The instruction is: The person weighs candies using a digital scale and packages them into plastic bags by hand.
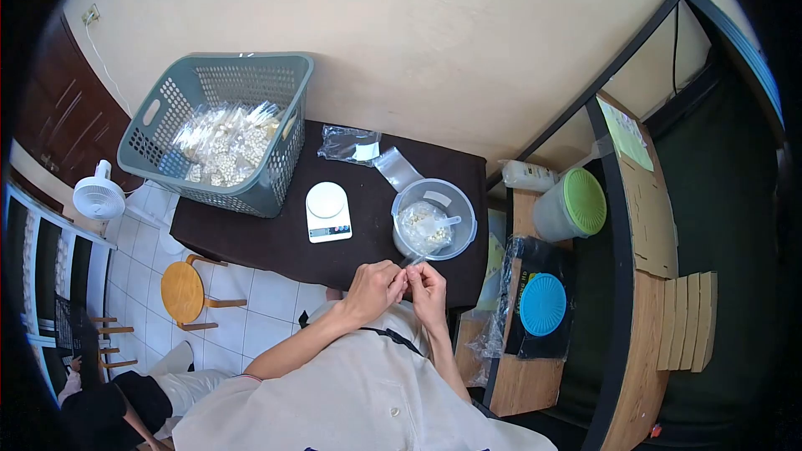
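Note:
My left hand [373, 292] and my right hand [428, 291] meet at the table's front edge, both with fingers closed. Between their fingertips they pinch a small clear plastic bag [413, 260], mostly hidden by the fingers. Just beyond stands a round translucent tub [402, 242]. Inside it lies a clear bag of small pale pieces [422, 230], with a white scoop [449, 221] on top. To the left sits a white digital scale [328, 210] with nothing on its round plate. Flat clear bags [397, 169] lie behind the tub.
A grey-green laundry basket [288, 150] holding many filled bags [230, 146] stands on the dark tablecloth [368, 242]. At right are shelves with a green-lidded container [576, 205] and a blue lid [543, 305]. A stool [182, 292], fan [98, 194] and another person [142, 409] are at left.

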A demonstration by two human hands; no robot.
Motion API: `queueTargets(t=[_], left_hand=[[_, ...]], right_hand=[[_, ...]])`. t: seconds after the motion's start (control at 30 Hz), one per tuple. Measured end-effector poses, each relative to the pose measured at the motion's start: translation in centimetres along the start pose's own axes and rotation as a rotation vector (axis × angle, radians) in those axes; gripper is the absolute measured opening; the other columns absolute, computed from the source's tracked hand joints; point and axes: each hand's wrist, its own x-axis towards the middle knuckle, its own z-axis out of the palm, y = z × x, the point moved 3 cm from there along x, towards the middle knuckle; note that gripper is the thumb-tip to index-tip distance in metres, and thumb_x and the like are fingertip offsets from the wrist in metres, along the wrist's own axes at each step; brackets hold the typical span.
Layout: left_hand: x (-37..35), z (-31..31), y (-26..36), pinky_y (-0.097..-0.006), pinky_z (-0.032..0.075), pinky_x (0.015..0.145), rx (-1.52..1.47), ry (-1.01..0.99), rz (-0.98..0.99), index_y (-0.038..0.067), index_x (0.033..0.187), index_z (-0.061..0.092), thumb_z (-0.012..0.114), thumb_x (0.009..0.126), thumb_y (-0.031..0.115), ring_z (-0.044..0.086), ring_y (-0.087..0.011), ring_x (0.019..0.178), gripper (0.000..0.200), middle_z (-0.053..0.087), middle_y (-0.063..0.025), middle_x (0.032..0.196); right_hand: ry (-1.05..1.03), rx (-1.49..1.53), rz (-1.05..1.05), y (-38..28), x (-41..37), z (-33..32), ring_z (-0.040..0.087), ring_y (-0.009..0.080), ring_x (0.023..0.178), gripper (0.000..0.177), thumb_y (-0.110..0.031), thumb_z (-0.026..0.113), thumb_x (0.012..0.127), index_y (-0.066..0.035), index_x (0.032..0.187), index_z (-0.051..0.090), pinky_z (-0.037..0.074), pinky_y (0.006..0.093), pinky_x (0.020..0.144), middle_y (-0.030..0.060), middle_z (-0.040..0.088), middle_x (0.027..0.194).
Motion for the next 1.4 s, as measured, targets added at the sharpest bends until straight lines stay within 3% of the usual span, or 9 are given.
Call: queueTargets(t=[0.2, 0.27, 0.47, 0.6, 0.77, 0.97, 1.1, 1.2, 1.4], left_hand=[[-1.3, 0.9, 0.0, -0.0467, 0.049, 0.053, 0.158, 0.060, 0.040, -0.003, 0.078, 0.066, 0.067, 0.094, 0.006, 0.065, -0.0366, 0.061, 0.018, 0.063, -0.0183, 0.070], [-1.8, 1.2, 0.0, -0.0480, 0.048, 0.053, 0.217, 0.081, 0.015, -0.003, 0.079, 0.065, 0.066, 0.094, 0.005, 0.063, -0.0380, 0.061, 0.016, 0.062, -0.0189, 0.070], [-2.5, 1.4, -0.2, -0.0482, 0.049, 0.054, 0.210, 0.117, 0.013, -0.004, 0.085, 0.065, 0.064, 0.093, 0.004, 0.064, -0.0380, 0.063, 0.011, 0.062, -0.0196, 0.073], [-2.8, 1.4, -0.4, -0.0482, 0.050, 0.054, 0.210, 0.116, 0.003, -0.005, 0.088, 0.066, 0.063, 0.093, 0.003, 0.064, -0.0377, 0.063, 0.010, 0.063, -0.0194, 0.074], [-3.3, 1.2, -1.0, -0.0418, 0.049, 0.051, 0.062, 0.162, -0.127, -0.004, 0.080, 0.070, 0.069, 0.092, 0.003, 0.064, -0.0312, 0.055, 0.015, 0.064, -0.0164, 0.066], [-2.0, -0.9, -0.8, -0.0380, 0.051, 0.055, -0.134, -0.015, -0.206, -0.002, 0.083, 0.072, 0.068, 0.093, 0.005, 0.067, -0.0252, 0.058, 0.012, 0.069, -0.0148, 0.070], [-2.3, -1.0, -1.2, -0.0449, 0.052, 0.061, -0.198, -0.194, -0.286, -0.005, 0.086, 0.069, 0.068, 0.093, 0.011, 0.069, -0.0339, 0.065, 0.017, 0.070, -0.0208, 0.078], [-2.1, -0.1, -0.9, -0.0504, 0.050, 0.065, -0.031, -0.190, -0.086, -0.004, 0.084, 0.060, 0.061, 0.099, 0.011, 0.065, -0.0447, 0.074, 0.021, 0.064, -0.0228, 0.078], [-0.9, 0.8, -1.2, -0.0517, 0.050, 0.064, -0.171, -0.275, -0.055, -0.004, 0.083, 0.060, 0.059, 0.099, 0.008, 0.065, -0.0449, 0.073, 0.020, 0.064, -0.0236, 0.078]], right_hand=[[0.123, -0.549, -0.150, -1.9, -0.1, 1.1, 0.058, 0.0091, 0.061, 0.032, -0.017, 0.060, 0.107, 0.001, 0.080, 0.061, 0.046, 0.0312, 0.053, 0.0032, 0.061, 0.067], [0.152, -0.691, -0.221, -2.0, -0.1, 1.5, 0.060, 0.0145, 0.057, 0.030, -0.015, 0.062, 0.104, 0.004, 0.080, 0.060, 0.045, 0.0370, 0.054, 0.0110, 0.061, 0.063], [0.162, -0.769, -0.293, -2.0, -0.1, 2.3, 0.060, 0.0316, 0.053, 0.028, -0.012, 0.062, 0.102, 0.005, 0.080, 0.060, 0.045, 0.0405, 0.053, 0.0212, 0.061, 0.066], [0.159, -0.799, -0.292, -2.0, -0.2, 2.4, 0.058, 0.0341, 0.052, 0.028, -0.011, 0.062, 0.101, 0.005, 0.079, 0.058, 0.044, 0.0413, 0.053, 0.0219, 0.059, 0.065], [0.034, -0.565, -0.174, -0.9, -0.3, 1.3, 0.055, 0.0089, 0.056, 0.030, -0.013, 0.063, 0.103, 0.004, 0.079, 0.059, 0.043, 0.0323, 0.051, 0.0063, 0.059, 0.061], [-0.040, -0.367, -0.038, -0.6, -0.4, 0.0, 0.057, 0.0083, 0.057, 0.030, -0.016, 0.060, 0.106, 0.001, 0.082, 0.062, 0.046, 0.0271, 0.053, 0.0048, 0.063, 0.064], [-0.127, -0.472, 0.058, -1.1, -1.2, -0.3, 0.057, 0.0094, 0.054, 0.032, -0.017, 0.057, 0.107, 0.001, 0.081, 0.060, 0.045, 0.0284, 0.051, 0.0034, 0.059, 0.062], [-0.092, -0.438, 0.108, -1.9, -1.5, 0.4, 0.055, 0.0081, 0.053, 0.034, -0.019, 0.054, 0.110, -0.001, 0.081, 0.059, 0.044, 0.0262, 0.049, 0.0025, 0.058, 0.062], [-0.100, -0.111, 0.231, -0.6, -1.5, -1.3, 0.052, 0.0075, 0.053, 0.036, -0.020, 0.053, 0.111, -0.003, 0.079, 0.056, 0.040, 0.0234, 0.047, 0.0014, 0.057, 0.065]])
